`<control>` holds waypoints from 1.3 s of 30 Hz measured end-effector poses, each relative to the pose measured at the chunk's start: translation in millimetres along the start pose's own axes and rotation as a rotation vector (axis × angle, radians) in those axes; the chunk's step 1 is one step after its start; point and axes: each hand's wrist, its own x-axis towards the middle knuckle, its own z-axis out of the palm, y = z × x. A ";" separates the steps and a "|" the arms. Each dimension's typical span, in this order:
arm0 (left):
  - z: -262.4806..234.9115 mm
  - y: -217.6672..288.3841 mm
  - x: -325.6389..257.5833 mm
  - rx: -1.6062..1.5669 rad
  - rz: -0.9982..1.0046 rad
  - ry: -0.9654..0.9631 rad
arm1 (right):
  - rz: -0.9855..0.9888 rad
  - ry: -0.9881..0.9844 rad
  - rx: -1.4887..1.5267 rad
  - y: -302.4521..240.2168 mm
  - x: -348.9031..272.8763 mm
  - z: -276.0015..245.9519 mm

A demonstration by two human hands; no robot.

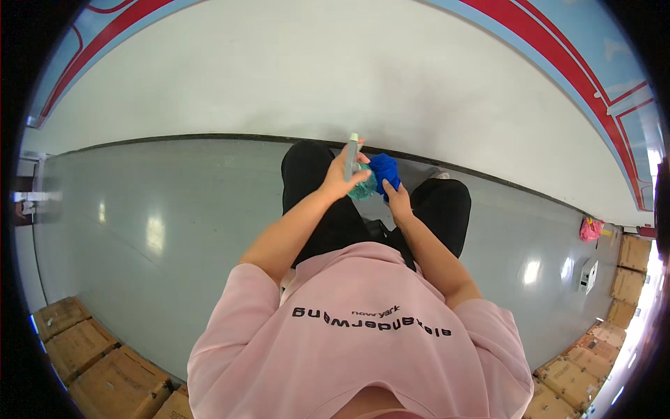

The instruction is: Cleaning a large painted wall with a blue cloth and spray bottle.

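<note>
My left hand point(340, 174) is closed around a spray bottle point(363, 187) with a see-through green body. Its grey head ends in a pale tip that points up toward the wall. A bunched blue cloth point(384, 167) is gripped in my right hand point(398, 200), just right of the bottle. Bottle and cloth are close together; whether they touch I cannot tell. Both hands are above the gap between my bent knees, in front of the white wall point(279, 70).
A dark strip point(230, 136) runs where the wall meets the grey floor point(209, 202). Brown cartons point(115, 384) are stacked behind me at left, and more cartons point(569, 377) at right. A pink bag point(591, 229) and a white box point(588, 275) lie on the right floor.
</note>
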 end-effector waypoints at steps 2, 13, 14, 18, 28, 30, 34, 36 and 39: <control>15.6 1.3 -7.0 -0.041 0.083 0.013 | 0.500 -0.096 0.518 -13.5 -6.5 6.0; -19.4 26.2 -49.3 0.999 0.354 -0.648 | 0.541 -0.512 0.999 -20.4 -35.5 -29.9; -55.7 28.6 -34.3 1.246 0.249 -0.662 | 0.601 -0.626 1.090 -5.5 -29.1 -38.0; -179.2 64.7 12.5 1.556 -0.977 -0.165 | 0.559 -0.585 1.090 -3.5 -29.6 -42.0; -110.8 26.6 1.6 1.459 -0.252 -0.169 | 0.573 -0.435 1.079 -26.6 -34.8 -36.0; -113.7 30.6 16.1 1.562 -0.723 -0.110 | 0.578 -0.450 1.153 -30.9 -34.0 -31.4; -26.6 77.1 -20.9 0.498 0.177 -0.399 | 0.558 -0.416 1.199 -60.1 -51.0 -22.6; 12.6 90.7 -53.8 0.421 0.204 -0.404 | 0.549 -0.443 1.155 -71.4 -54.8 -14.5; 37.2 84.1 -63.1 0.417 0.214 -0.038 | 0.626 -0.607 1.097 -76.2 -61.5 -4.7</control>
